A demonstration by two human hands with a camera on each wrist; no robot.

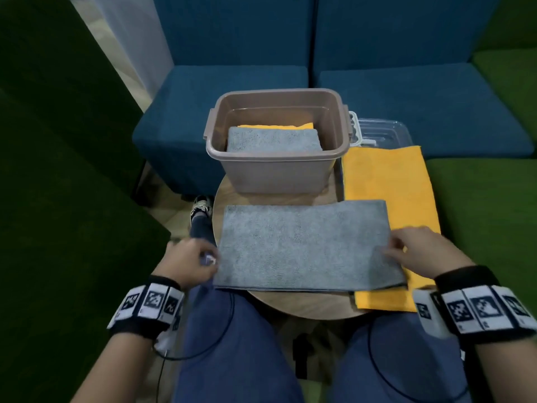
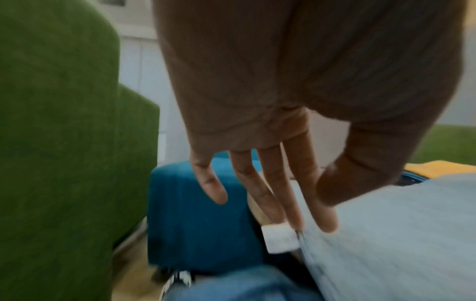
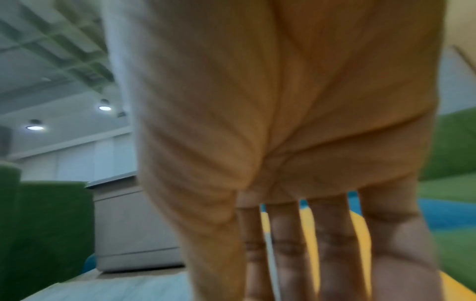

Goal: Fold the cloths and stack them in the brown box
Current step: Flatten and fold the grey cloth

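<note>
The grey cloth (image 1: 305,245) lies flat on the round wooden table (image 1: 305,303), on the person's side of the brown box (image 1: 276,167), already doubled into a long strip whose long axis runs left to right, so the coming fold, as I judge it, brings 1 short end across to the other. Each hand sits at 1 short end: the left hand (image 1: 189,263) at the left edge beside the white label (image 2: 279,238), fingers extended and touching the edge, though the blur hides whether they pinch it; the right hand (image 1: 418,251) rests on the right end with straight, spread fingers, gripping nothing that I can see. Both are equally near. To the right of the box an orange cloth (image 1: 389,196) lies unfolded, partly under the grey one. Inside the box 2 folded cloths are stacked, grey (image 1: 273,139) on orange (image 1: 276,126). Right of the box lies a clear lid (image 1: 383,135)
</note>
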